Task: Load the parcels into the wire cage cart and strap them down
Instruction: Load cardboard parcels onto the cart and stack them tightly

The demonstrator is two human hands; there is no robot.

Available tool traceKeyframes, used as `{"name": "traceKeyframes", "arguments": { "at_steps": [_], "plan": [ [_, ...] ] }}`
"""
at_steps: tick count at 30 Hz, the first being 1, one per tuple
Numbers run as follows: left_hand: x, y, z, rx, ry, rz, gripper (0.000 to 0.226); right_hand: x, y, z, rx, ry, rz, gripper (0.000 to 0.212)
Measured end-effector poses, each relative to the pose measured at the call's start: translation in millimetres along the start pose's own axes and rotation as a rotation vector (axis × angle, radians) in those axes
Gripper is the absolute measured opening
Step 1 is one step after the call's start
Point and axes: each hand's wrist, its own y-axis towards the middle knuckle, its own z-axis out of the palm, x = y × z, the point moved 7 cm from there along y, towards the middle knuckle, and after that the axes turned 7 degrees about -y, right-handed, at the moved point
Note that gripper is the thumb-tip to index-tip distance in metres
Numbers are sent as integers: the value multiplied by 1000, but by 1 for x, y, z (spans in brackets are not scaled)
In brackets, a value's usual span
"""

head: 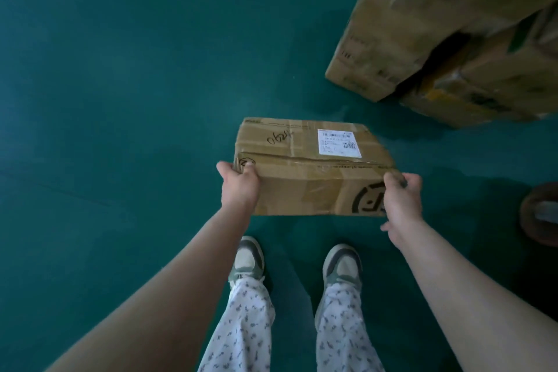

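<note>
A brown cardboard parcel (308, 166) with a white shipping label and handwritten digits on top is held in front of me over the green floor. My left hand (240, 183) grips its near left corner, thumb on top. My right hand (401, 196) grips the near right corner, fingers curled round the edge. No wire cage cart or strap is in view.
Large stacked cardboard boxes (422, 24) stand at the upper right, one (483, 90) lower behind them. A round brown object (540, 214) sits at the right edge. My two feet in sneakers (247, 260) stand just below the parcel. Green floor (120, 84) spreads to the left.
</note>
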Motion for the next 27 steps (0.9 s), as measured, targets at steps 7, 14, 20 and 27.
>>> {"name": "traceKeyframes", "arguments": {
  "at_steps": [7, 14, 20, 27],
  "plan": [
    [-96, -91, -27, 29, -40, 171, 18, 63, -68, -72, -110, 90, -87, 11],
    [-164, -197, -58, 64, -43, 261, 18, 114, -154, -158, -167, 157, -92, 12],
    [-217, -286, -85, 88, -60, 367, 17, 155, -228, -225, -228, 260, -125, 24],
    [-277, -380, -111, 140, -116, 502, 18, 204, -309, -300, -269, 400, -231, 19]
  ]
}}
